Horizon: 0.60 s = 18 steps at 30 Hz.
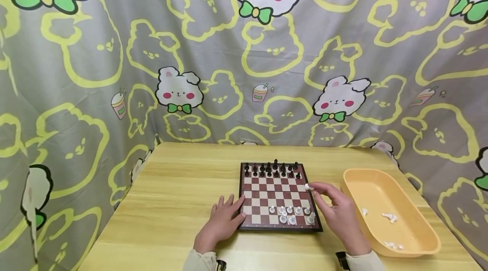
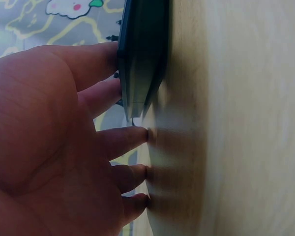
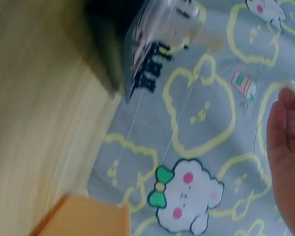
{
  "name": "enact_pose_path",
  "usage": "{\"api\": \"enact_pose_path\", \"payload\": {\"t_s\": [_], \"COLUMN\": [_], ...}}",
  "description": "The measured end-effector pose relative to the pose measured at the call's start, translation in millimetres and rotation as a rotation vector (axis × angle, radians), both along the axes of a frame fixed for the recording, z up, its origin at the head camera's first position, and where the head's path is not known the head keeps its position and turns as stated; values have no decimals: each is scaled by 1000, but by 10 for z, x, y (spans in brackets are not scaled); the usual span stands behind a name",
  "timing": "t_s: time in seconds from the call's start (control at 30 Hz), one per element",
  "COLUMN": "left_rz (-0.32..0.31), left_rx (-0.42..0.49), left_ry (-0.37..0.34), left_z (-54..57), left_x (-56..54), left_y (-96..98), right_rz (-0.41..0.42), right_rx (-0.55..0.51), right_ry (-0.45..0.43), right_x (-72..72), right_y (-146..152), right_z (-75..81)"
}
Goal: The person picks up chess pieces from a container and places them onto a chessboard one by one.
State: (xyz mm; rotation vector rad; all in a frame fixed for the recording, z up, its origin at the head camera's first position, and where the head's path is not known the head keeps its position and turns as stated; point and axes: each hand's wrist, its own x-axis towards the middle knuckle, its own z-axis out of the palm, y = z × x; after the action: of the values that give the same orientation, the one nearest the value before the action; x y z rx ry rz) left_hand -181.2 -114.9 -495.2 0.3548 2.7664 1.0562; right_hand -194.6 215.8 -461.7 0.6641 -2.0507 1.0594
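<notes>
A chessboard (image 1: 261, 197) lies on the table, with black chess pieces (image 1: 269, 173) in two rows along its far side. Several white chess pieces (image 1: 292, 219) stand upright near its close edge. My left hand (image 1: 223, 222) rests at the board's left edge, thumb and forefinger touching its side in the left wrist view and the other fingertips (image 2: 142, 133) on the table. Above the right edge of the board, my right hand (image 1: 339, 214) pinches a white chess piece (image 1: 308, 186) between thumb and fingertips; its kind is hidden by the fingers.
An orange-yellow plastic tray (image 1: 428, 230) stands right of the board, holding a few loose white pieces (image 1: 389, 217). The wooden table (image 1: 152, 203) reaches back to a grey patterned curtain (image 1: 225, 55) that hangs behind and at both sides.
</notes>
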Motion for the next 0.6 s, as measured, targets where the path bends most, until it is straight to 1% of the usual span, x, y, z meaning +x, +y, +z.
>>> {"api": "enact_pose_path", "payload": {"t_s": [0.13,0.3,0.43,0.6], "left_rz": [-2,-11,0,-1], "left_rx": [10,5,8,12], "left_ry": [0,23,20,20], "left_z": [0,-17,-1,23], "left_x": [16,27,32,29], "left_y": [4,2,-12,-6], "right_rz": [22,64,105,146], "right_rx": [29,54,73,56], "right_ry": [-39,-73,-66,-44], "right_x": [-2,3,-24,-68], "right_y": [-94,-207,-298,-376], "right_z": [-19,-45,-27,38]}}
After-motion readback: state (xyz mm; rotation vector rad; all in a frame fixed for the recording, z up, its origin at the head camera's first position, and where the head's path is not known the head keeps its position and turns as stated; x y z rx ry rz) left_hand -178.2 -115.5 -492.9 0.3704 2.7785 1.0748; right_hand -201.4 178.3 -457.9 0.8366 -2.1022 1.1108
